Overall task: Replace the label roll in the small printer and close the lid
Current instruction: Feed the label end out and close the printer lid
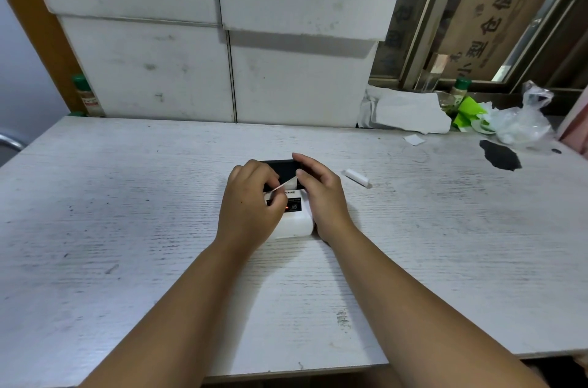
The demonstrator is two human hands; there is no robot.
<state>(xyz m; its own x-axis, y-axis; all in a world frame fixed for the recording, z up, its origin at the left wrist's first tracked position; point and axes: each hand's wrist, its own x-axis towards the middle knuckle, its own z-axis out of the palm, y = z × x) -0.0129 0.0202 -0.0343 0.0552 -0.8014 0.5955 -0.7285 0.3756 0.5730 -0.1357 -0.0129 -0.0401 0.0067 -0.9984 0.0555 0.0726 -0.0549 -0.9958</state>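
A small white printer sits in the middle of the table, its black lid raised at the far side. My left hand pinches the loose end of a white label strip that runs across the open compartment. My right hand rests along the printer's right side, with thumb and forefinger at the strip's far end by the lid. The roll itself is hidden behind my hands. A red light glows on the printer's front panel. A small white roll piece lies on the table to the right.
White foam boxes are stacked against the table's back edge. At the back right lie torn white packaging, a green scrap, a plastic bag, a spice bottle and a dark stain. Another bottle stands at the back left.
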